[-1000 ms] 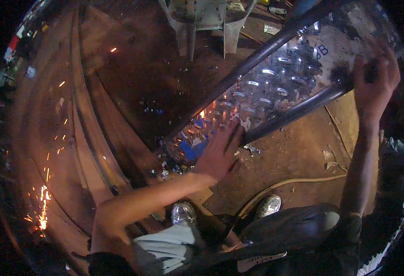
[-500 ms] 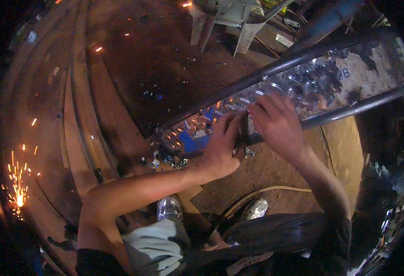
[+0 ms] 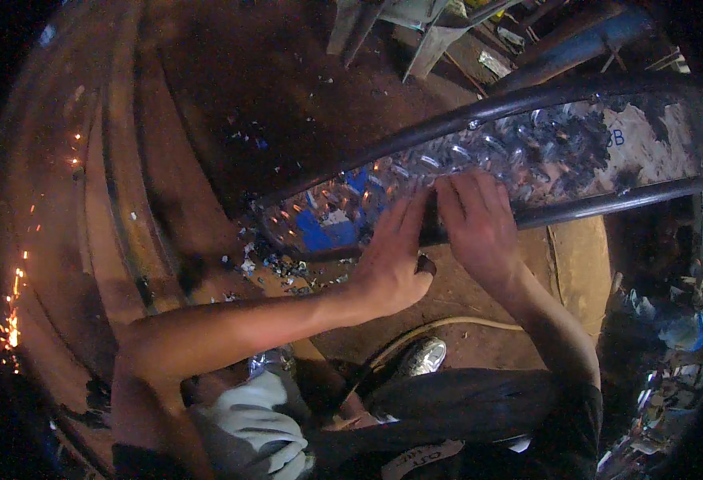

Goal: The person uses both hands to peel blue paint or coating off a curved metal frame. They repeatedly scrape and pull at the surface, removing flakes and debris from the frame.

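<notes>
A long metal tread plate (image 3: pixel 455 148) with a raised pattern lies across the view in a dark tubular frame (image 3: pixel 607 196). Bits of blue film (image 3: pixel 323 234) cling to its left end, and a torn pale layer (image 3: pixel 655 132) covers its right end. My left hand (image 3: pixel 391 260) rests over the near edge of the plate, fingers stretched out and thumb apart. Close beside it, my right hand (image 3: pixel 477 224) presses bent fingertips, held together, onto the plate's surface. Its thumb is hidden, and whatever those fingertips pinch cannot be made out.
Orange sparks (image 3: pixel 11 320) fly at the far left. Small torn scraps (image 3: pixel 275 268) litter the floor below the plate's left end. A hose (image 3: pixel 447 322) curves near my shoe (image 3: pixel 425 356). Pale chair legs (image 3: pixel 431 48) and a blue pipe (image 3: pixel 583 48) stand behind.
The view has shifted slightly. My right hand has turned, its fingers now pointing more straight ahead, closer beside the left. The sparks at left have thinned and spread upward.
</notes>
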`<state>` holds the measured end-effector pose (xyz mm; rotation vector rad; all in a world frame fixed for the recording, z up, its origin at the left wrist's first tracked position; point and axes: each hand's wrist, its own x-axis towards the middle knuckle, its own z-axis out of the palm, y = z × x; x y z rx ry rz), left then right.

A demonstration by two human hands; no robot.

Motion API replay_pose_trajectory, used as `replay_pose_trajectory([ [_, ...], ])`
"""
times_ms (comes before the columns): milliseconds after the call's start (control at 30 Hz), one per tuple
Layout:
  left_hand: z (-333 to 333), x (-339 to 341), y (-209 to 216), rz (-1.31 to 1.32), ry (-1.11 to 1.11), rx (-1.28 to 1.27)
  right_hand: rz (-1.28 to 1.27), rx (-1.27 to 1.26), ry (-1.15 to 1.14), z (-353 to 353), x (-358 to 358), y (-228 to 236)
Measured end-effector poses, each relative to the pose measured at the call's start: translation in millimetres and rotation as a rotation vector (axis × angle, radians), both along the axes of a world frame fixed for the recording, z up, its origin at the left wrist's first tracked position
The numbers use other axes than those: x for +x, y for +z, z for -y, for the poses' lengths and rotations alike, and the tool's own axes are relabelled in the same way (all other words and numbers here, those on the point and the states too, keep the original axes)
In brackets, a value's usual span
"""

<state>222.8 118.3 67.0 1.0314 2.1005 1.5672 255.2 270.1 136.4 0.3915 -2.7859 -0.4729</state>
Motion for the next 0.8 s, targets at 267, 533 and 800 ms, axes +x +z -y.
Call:
replay_pose_trajectory([
  [267, 3.9, 0.1, 1.8, 0.041, 0.014, 0.048, -0.069, -0.125, -0.014, -8.5, 1.0, 7.0],
  [533, 7.6, -3.7, 2.3, 0.042, 0.03, 0.119, 0.03, -0.105, -0.016, -3.6, 1.7, 6.6],
  [800, 6.1, -1.4, 0.3, 0.062, 0.031, 0.088, 0.054, 0.011, -0.029, 1.1, 2.7, 3.9],
])
